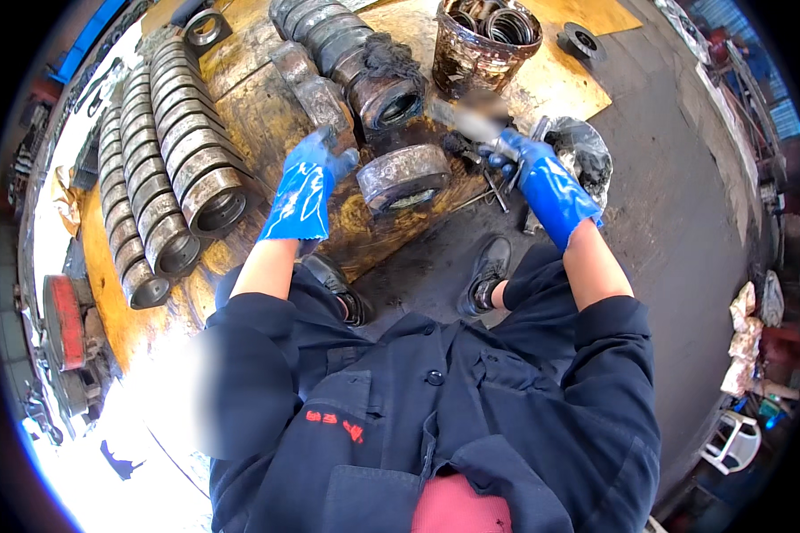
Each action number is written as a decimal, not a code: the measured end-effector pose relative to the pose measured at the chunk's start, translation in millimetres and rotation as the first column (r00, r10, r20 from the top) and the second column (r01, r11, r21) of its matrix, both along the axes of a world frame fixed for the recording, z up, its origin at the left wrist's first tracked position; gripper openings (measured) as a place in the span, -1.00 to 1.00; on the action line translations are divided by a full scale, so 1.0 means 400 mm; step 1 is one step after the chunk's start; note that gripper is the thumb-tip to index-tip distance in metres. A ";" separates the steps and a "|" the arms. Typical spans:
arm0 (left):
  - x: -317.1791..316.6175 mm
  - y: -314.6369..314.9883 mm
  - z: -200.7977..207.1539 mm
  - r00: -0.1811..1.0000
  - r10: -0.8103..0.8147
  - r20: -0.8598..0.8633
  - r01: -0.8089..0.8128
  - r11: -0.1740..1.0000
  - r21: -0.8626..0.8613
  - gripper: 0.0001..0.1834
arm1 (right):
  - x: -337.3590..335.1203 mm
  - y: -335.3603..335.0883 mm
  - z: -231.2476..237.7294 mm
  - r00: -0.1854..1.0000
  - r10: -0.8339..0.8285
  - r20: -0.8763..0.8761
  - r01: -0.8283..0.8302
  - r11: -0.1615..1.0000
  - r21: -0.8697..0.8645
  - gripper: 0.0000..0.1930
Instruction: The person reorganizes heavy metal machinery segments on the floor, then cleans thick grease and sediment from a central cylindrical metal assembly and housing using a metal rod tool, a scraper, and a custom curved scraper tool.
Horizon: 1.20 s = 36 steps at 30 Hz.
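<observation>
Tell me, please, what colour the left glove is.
The left glove is bright blue, best in the head view.

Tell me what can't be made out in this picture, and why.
All in the head view:
Object held in the right hand: smeared by a blurred patch.
Bottom of the bucket: hidden by its wall and the rings inside.
Far end of the ribbed cylinder: cut off by the top edge.
</observation>
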State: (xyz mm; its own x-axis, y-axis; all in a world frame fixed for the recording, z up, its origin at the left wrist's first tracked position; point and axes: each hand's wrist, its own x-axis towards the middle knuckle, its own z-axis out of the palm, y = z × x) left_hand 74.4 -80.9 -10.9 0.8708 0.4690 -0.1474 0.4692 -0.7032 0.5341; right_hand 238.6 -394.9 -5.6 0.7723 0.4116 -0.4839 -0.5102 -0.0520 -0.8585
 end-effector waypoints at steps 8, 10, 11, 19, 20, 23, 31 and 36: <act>0.026 -0.171 -0.098 0.906 -0.072 -0.417 0.159 0.971 0.178 0.10 | -0.129 -0.068 0.091 0.915 0.306 0.263 -0.115 0.823 -0.557 -0.54; 0.041 -0.244 -0.206 0.944 -0.083 -0.319 0.194 0.922 0.334 0.01 | -0.104 -0.075 0.070 0.952 0.250 0.176 -0.116 0.830 -0.546 -0.56; 0.056 -0.298 -0.227 0.960 -0.053 -0.276 0.170 0.893 0.418 -0.11 | -0.081 -0.082 0.062 0.965 0.224 0.139 -0.116 0.834 -0.540 -0.56; 0.126 -0.278 -0.551 1.000 -0.015 0.006 0.003 0.495 0.869 -0.60 | 0.107 -0.121 0.023 0.970 0.083 0.229 -0.018 0.962 -0.274 -0.63; 0.139 -0.291 -0.558 0.999 -0.005 0.033 -0.025 0.565 0.825 -0.59 | 0.110 -0.124 0.025 0.984 0.014 0.177 0.024 0.977 -0.214 -0.64; 0.151 -0.250 -0.612 0.957 0.128 -0.262 0.225 0.249 0.942 -0.51 | 0.122 -0.126 0.024 0.994 -0.075 0.081 0.083 0.991 -0.102 -0.64; 0.245 -0.130 -0.517 0.945 0.029 -0.327 0.178 0.792 0.584 -0.34 | 0.135 -0.137 0.019 0.989 -0.129 0.069 0.135 0.987 -0.090 -0.62; 0.347 -0.057 -0.367 0.920 -0.116 -0.375 0.260 0.895 0.361 -0.10 | 0.157 -0.164 -0.015 0.985 -0.042 0.169 0.098 0.936 -0.337 -0.64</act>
